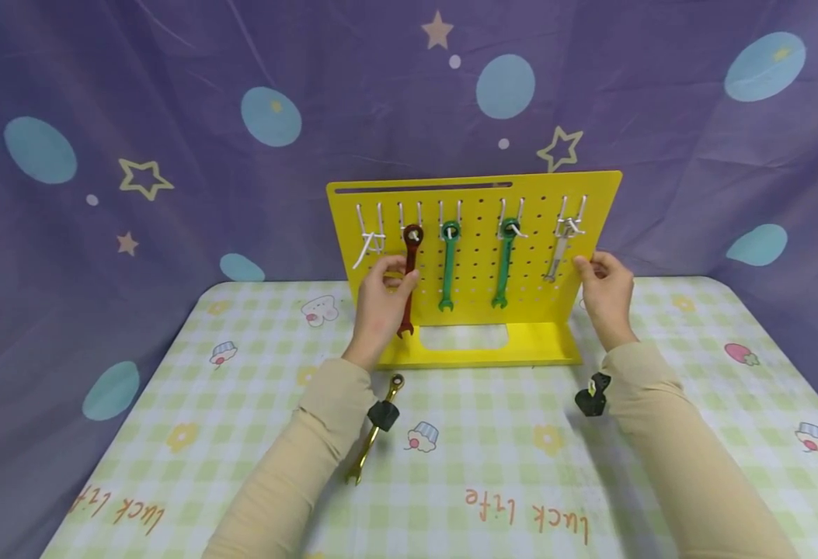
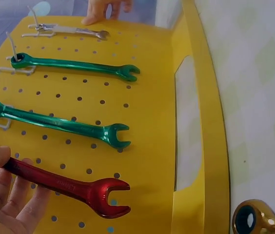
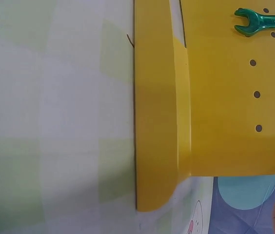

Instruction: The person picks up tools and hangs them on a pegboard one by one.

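Note:
My left hand (image 1: 379,304) pinches the shank of a red wrench (image 2: 69,186) between thumb and fingers. The wrench's ring end is at a white hook of the yellow pegboard (image 1: 477,307), its open jaw pointing down. With thumb and fingers, my right hand (image 1: 608,296) grips the board's right side edge. Two green wrenches, one nearer the red one (image 1: 448,272) and one farther right (image 1: 504,268), hang from hooks between my hands. A small silver wrench (image 1: 558,256) hangs on the rightmost hook, close to the right hand.
A gold wrench (image 1: 356,468) lies on the checked tablecloth (image 1: 492,450) in front of the board, partly covered by the left wrist's black camera (image 1: 384,415). The leftmost hook (image 1: 371,242) bears no wrench. Behind the table hangs a purple curtain (image 1: 395,101).

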{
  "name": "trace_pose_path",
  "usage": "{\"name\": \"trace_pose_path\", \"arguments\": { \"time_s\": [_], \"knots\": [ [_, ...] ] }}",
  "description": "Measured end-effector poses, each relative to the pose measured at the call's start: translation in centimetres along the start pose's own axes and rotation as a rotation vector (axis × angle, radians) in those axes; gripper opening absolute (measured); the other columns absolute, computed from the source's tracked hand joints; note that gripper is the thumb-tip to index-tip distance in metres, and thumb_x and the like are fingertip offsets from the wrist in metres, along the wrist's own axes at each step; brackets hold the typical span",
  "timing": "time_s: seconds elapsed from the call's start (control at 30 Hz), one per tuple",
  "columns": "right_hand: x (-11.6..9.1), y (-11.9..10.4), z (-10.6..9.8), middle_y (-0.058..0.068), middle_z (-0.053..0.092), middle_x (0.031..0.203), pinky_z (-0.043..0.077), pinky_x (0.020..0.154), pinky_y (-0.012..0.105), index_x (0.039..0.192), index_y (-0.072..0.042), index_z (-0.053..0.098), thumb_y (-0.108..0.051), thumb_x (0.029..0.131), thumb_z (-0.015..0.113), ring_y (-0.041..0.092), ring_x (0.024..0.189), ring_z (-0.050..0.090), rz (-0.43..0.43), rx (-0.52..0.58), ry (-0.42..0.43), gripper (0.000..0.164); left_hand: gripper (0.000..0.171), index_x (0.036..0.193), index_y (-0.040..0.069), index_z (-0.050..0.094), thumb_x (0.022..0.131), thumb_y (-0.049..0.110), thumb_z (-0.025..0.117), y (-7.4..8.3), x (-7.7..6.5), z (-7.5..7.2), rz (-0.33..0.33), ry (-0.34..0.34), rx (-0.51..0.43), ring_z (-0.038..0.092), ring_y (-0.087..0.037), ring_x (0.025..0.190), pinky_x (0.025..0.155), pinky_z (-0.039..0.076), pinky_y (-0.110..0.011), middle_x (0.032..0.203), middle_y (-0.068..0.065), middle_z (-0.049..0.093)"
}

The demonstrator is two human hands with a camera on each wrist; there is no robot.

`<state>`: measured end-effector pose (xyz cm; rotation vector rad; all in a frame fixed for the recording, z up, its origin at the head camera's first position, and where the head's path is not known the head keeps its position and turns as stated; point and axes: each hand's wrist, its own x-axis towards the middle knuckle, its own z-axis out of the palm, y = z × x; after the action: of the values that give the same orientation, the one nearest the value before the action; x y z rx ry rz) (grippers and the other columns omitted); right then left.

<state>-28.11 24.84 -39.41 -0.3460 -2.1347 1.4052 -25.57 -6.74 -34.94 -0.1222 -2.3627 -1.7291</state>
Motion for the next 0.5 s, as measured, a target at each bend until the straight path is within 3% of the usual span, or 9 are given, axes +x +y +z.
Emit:
{"name": "trace_pose_path", "arguments": {
  "time_s": [0.5],
  "knots": [
    [0.0, 0.0, 0.1, -0.026, 0.049, 0.066, 0.041, 0.065, 0.016, 0.104, 0.008, 0.067, -0.025, 0.096, 0.067, -0.002, 0.068, 0.049, 0.003, 0.006, 0.008, 0.034, 0.027, 0.120, 0.004, 0.062, 0.096, 0.016, 0.067, -0.7, 1.3, 0.2, 0.003, 0.011, -0.018, 0.061, -0.026, 0.101, 0.085, 0.053, -0.036, 0.113, -0.010, 0.062]
  ]
}}
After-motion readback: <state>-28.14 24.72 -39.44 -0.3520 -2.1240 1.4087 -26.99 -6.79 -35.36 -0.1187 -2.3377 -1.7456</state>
